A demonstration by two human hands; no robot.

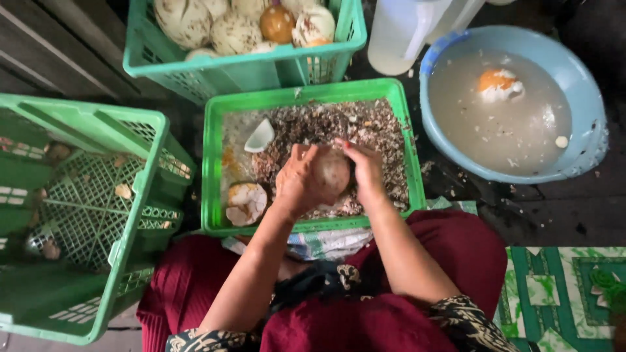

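Here, a large empty green crate (78, 215) is lying tipped on its side at the left, its lattice bottom facing up at the camera. At the upper right a blue basin (583, 91) is holding cloudy water, with an orange-and-white peeled piece (499, 83) floating in it and a translucent white jug (404, 29) standing just beside its rim. Between them, straight ahead of the person's lap, a shallower green tray (212, 163) is sitting, its floor covered with a bed of brownish shell crumbs (365, 127). A teal basket (222, 72) is standing behind that tray, piled with speckled pale eggs (231, 32) and one brown one.

Over the middle of the tray, both hands are meeting around a single round, pale, mottled egg (332, 175). The left hand (297, 182) is cupping it from the left, fingers curled tight against its side and wrist angled in from the lap. The right hand (365, 169) is closing on it from the right, thumb and fingertips pressing on the upper edge, so the egg is sitting gripped between the two palms just above the crumbs.

In the tray's near-left corner a cracked, half-open shell (246, 203) is lying, and a small white shell fragment (259, 135) is resting further back, both well clear of the hands.
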